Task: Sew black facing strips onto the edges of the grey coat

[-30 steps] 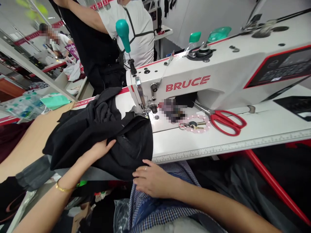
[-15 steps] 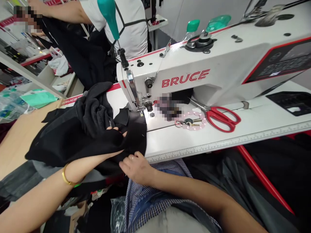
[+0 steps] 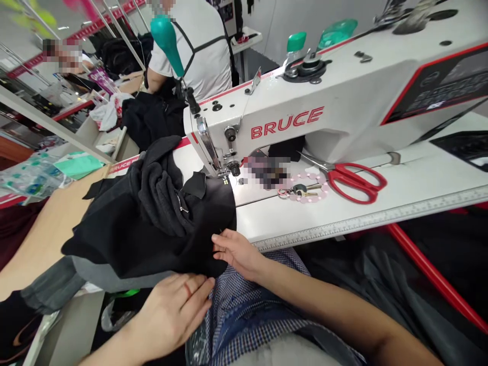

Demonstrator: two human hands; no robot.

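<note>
A black garment point(image 3: 152, 254) with bunched grey fleece and a metal zip pull point(image 3: 183, 208) lies on the sewing machine bed. Its right part reaches under the needle area of the white sewing machine point(image 3: 282, 122). At the garment's near right edge, my right hand point(image 3: 240, 253) pinches the black cloth between thumb and fingers. My left hand point(image 3: 177, 310), back up and fingers stretched out, is at the garment's near edge beside my checked apron point(image 3: 236, 290). Its thumb is hidden.
Red-handled scissors point(image 3: 356, 182) and keys on a pink ring point(image 3: 305, 190) lie right of the needle. A ruler strip point(image 3: 343, 227) runs along the table's front edge. A teal-handled screwdriver point(image 3: 168, 43) stands on the machine head. Behind sits a person in a white shirt point(image 3: 206, 56).
My left hand has come out from the garment's folds, back toward me to its near edge. My right hand has shifted slightly right along the cloth. The person behind has lowered an arm.
</note>
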